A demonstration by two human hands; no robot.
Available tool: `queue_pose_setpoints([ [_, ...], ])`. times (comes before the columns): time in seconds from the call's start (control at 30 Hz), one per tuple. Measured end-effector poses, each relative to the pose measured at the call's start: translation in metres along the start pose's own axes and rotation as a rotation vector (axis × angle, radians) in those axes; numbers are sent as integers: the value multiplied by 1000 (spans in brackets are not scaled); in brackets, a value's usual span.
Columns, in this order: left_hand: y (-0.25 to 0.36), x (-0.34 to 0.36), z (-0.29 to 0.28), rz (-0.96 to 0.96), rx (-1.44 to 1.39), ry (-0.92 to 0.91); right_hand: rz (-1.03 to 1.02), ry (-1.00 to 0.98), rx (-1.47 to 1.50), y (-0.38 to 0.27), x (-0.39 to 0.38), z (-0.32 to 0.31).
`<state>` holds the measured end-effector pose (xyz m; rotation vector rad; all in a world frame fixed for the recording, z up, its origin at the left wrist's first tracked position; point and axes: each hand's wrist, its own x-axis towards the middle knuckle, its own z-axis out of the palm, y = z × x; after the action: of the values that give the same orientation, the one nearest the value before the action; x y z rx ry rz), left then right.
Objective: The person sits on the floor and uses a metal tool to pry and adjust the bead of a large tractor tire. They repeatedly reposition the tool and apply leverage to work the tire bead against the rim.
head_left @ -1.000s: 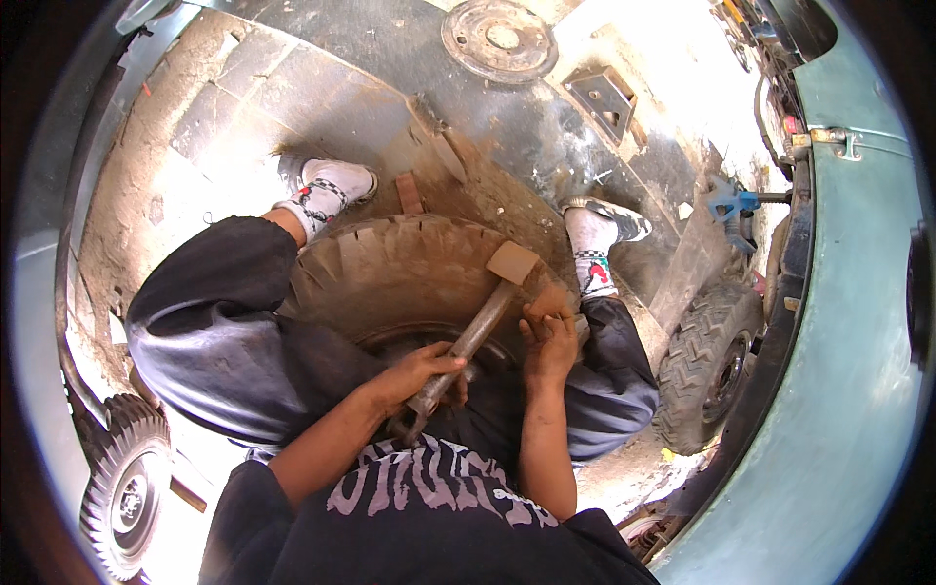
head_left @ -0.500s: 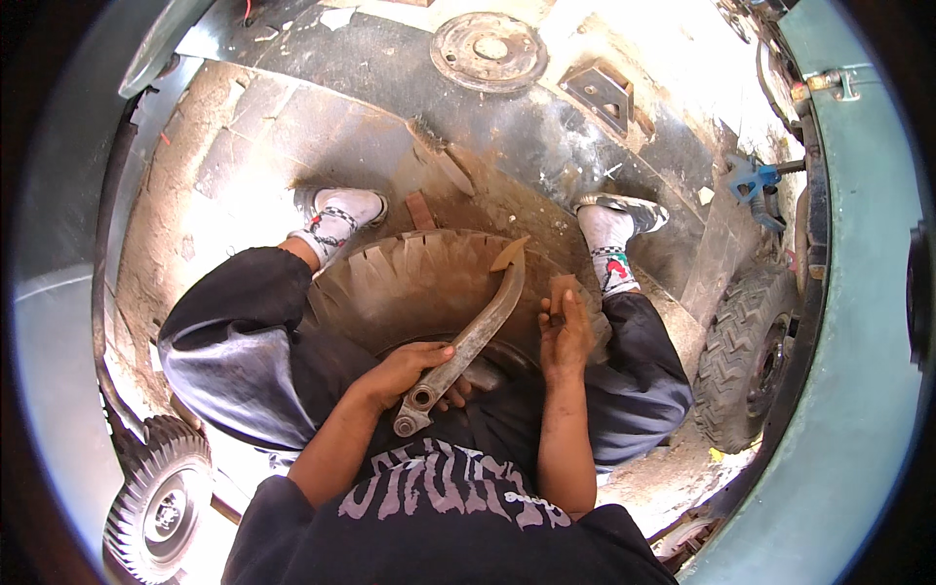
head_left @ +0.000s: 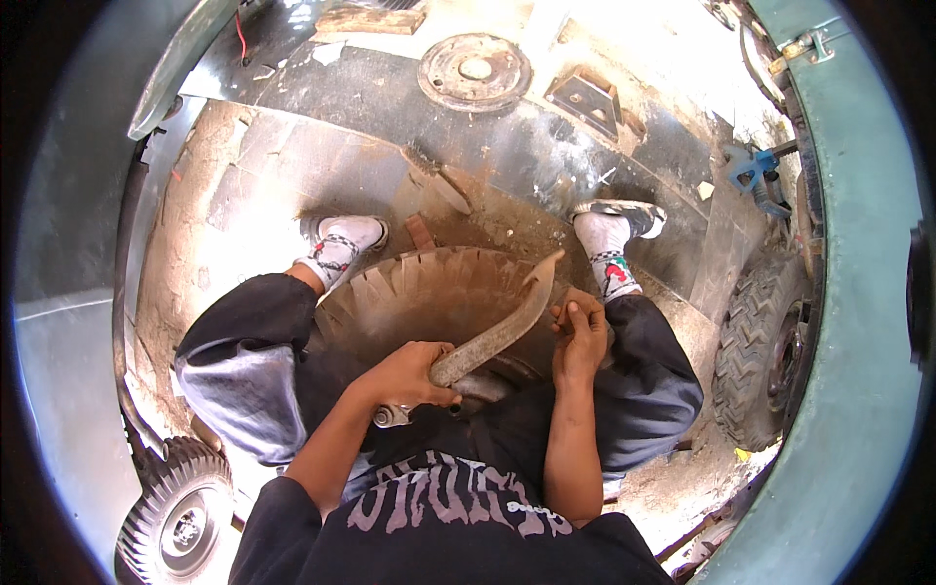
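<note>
Curved bar (head_left: 502, 336), apparently metal, slants over the tyre (head_left: 419, 278) between the knees. It should handle as stiff, fairly heavy and hardly fragile; its dull, worn face probably grips well unless greasy. Best hold is around the shank near the pierced end, balancing the long far tip. The left hand (head_left: 411, 375) is clamped there; the right hand (head_left: 580, 336) stands apart from it, fingers curled, and I cannot tell whether they pinch anything. Against half a second ago, the bar is rolled, showing a narrower edge, and the right fingers are more bent.
</note>
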<state>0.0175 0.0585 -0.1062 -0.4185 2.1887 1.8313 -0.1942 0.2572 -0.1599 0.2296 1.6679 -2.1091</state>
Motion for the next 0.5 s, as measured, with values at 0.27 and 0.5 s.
queue_pose_setpoints([
  [0.27, 17, 4, 6, -175, -212, -59, 64, 19, -10, 6, 0, -4],
  [0.5, -16, 1, 5, -68, 94, -13, 53, 20, -6, 2, -1, 1],
])
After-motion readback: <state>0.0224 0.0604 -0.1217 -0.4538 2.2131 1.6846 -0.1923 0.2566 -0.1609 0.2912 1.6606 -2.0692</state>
